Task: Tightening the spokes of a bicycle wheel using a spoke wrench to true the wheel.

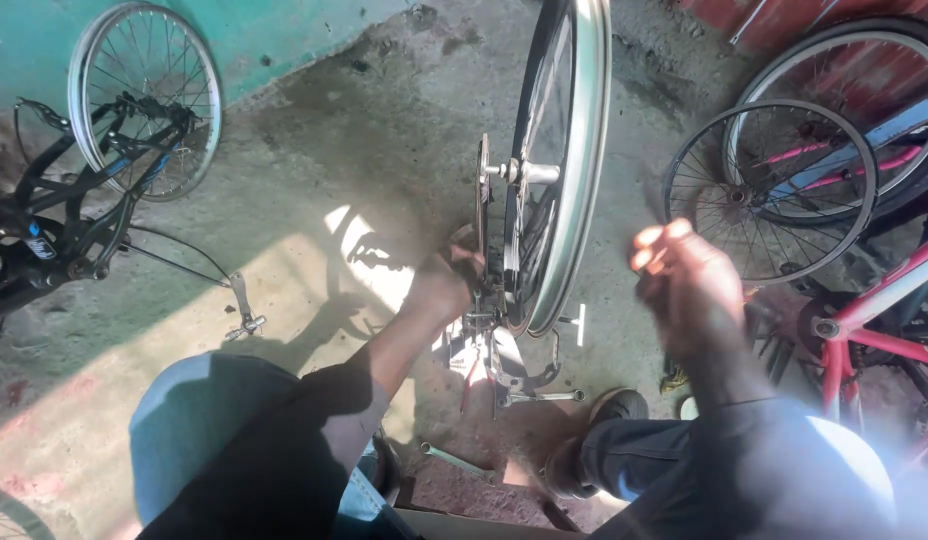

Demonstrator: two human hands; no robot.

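Left hand grips the upright wheel near its hub, steadying it on the concrete floor; right hand raised, blurred, grip unclear.

An upright wheel stands between the hands; tools lie below the left hand; bicycles beyond the right hand
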